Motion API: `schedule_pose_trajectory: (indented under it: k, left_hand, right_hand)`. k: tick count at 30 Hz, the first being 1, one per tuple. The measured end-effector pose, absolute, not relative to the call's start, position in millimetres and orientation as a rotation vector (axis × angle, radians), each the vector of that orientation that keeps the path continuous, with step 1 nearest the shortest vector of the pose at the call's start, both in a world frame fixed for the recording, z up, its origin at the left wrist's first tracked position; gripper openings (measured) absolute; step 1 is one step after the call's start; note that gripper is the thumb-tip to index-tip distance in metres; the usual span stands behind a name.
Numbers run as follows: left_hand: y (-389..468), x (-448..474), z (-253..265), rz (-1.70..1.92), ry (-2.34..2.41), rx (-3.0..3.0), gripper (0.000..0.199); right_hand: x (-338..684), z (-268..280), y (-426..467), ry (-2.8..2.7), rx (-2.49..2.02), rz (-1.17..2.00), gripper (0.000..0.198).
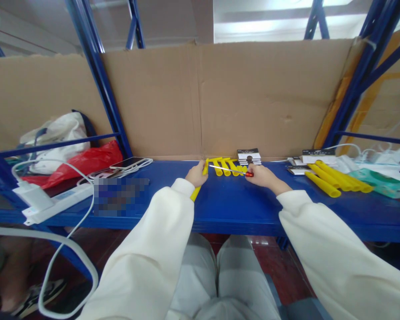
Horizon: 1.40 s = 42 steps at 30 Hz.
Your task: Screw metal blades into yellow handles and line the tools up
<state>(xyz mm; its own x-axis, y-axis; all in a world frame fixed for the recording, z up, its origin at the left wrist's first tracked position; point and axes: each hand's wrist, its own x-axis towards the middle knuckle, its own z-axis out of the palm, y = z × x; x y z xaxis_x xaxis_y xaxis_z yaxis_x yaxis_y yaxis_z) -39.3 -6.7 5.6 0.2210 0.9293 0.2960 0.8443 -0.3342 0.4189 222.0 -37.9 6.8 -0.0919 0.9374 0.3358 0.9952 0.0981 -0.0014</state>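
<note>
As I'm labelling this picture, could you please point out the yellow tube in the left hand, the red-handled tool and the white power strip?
Yellow tube (pixel 195 194), head view: its end below the left hand (pixel 196 174).
Red-handled tool (pixel 250 174), head view: its handle.
White power strip (pixel 69 201), head view: its top face.

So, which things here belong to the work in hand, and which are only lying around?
Likely the job:
yellow tube, in the left hand
red-handled tool, in the right hand
short yellow pieces
yellow tubes at right

Seemingly just lying about:
phone
power strip
red bundle
green packet
</note>
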Motion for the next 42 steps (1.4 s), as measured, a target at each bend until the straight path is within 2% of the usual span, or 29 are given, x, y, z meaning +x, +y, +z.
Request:
schedule_pose_trajectory:
  k: [21,28,42]
  left_hand:
    - [-3.7,-40.7,4.0,0.773,1.678,2.325,0.040]
    - [-4.9,-40.4,4.0,0.774,1.701,2.338,0.039]
    - [-5.5,-40.0,5.2,0.775,1.711,2.328,0.041]
  right_hand:
    - [226.7,2.6,-31.2,-2.088,-1.904,-0.339,0.009]
    - [228.4,-0.8,-28.7,-2.087,-1.878,-0.309,0.014]
    - [231.3,-2.3,-25.1,-2.091,-1.885,-0.287,0.006]
